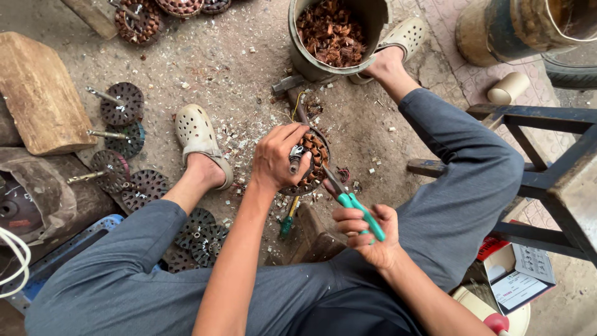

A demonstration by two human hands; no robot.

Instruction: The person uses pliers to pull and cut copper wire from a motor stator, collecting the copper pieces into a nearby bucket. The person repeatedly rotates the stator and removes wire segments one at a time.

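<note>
Fingers of the left hand [277, 155] are curling tight around the motor rotor [309, 163], while the right hand [367, 233] is squeezing green-handled pliers [351, 202] whose tip is biting copper winding just beside those fingertips, likely needing a firm outward pull.

Left hand [278, 155] clamps over the motor rotor [313, 163], holding it steady just below the bucket [311, 59] of copper scraps. Right hand [367, 233], nearer the body than the rotor, grips green-handled pliers [356, 208], their jaws biting into the rotor's edge. More rotors [121, 106] lie well left of the bucket, beside a wooden block [40, 93].
</note>
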